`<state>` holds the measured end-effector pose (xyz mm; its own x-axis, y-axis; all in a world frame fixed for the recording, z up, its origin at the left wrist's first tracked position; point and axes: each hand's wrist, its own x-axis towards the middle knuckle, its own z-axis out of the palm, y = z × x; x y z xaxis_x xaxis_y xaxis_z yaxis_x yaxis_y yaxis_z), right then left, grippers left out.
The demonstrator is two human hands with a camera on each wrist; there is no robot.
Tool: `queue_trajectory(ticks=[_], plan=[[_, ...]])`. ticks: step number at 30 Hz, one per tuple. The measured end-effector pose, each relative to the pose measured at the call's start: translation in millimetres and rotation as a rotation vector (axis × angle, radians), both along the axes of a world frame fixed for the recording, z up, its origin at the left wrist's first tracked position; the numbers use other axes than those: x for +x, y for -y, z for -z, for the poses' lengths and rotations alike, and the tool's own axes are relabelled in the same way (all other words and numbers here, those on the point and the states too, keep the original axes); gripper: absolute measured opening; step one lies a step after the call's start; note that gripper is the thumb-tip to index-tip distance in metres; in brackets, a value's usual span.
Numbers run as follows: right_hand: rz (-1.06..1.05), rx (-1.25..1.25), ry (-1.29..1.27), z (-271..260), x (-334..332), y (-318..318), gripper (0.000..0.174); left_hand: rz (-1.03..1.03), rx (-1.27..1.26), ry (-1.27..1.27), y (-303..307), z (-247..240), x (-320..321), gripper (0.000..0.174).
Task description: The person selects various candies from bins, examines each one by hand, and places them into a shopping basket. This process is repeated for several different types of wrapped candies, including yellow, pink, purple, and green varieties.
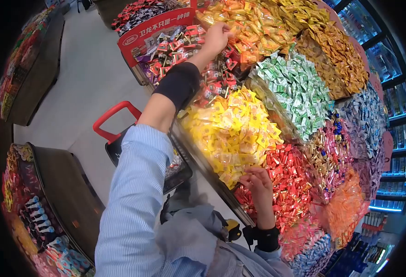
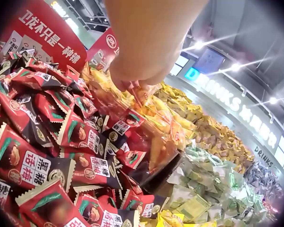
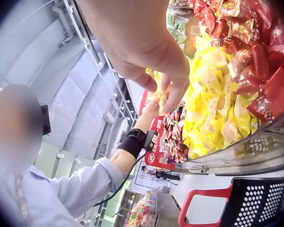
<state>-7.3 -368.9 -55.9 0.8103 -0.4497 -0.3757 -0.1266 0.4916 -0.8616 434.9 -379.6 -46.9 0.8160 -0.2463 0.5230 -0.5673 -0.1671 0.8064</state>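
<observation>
My left hand (image 1: 217,39) reaches far forward to the near edge of a heap of orange-wrapped snack packets (image 1: 258,32). In the left wrist view its fingertips are down among shiny wrappers, and I cannot tell if they pinch a packet. Red-and-black wrapped candies (image 2: 85,137) lie just below that hand. My right hand (image 1: 258,184) hovers over the border between yellow-wrapped packets (image 1: 233,129) and red-wrapped candies (image 1: 288,180). Its fingers are loosely bent with nothing between them, as the right wrist view also shows.
Green-and-white packets (image 1: 295,87) fill a neighbouring bin, with clear dividers between bins. A red sign (image 1: 159,30) stands behind the red-and-black candies. A black basket with a red handle (image 1: 115,117) is left of the bins. Another candy stand (image 1: 60,184) stands across the aisle.
</observation>
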Motion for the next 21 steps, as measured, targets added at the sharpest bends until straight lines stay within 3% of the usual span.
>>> queue_trajectory(ticks=[1,10,13,16,21], plan=[[0.007,-0.001,-0.004,-0.9,2.9,0.1,0.015,0.005,-0.022,0.010,2.1,0.8,0.5,0.022],[-0.001,-0.011,-0.014,2.5,16.7,-4.0,0.017,0.038,0.548,0.267,0.3,-1.0,7.7,0.015],[-0.006,-0.018,-0.003,4.1,15.8,-4.9,0.018,0.053,0.486,0.321,2.3,6.9,16.0,0.016],[-0.012,-0.011,0.009,4.6,13.8,-5.6,0.018,0.088,0.467,0.212,-2.0,0.4,11.1,0.016],[-0.024,-0.010,0.011,3.9,5.8,-6.3,0.019,0.233,0.358,0.486,-14.0,-27.3,-33.0,0.025]])
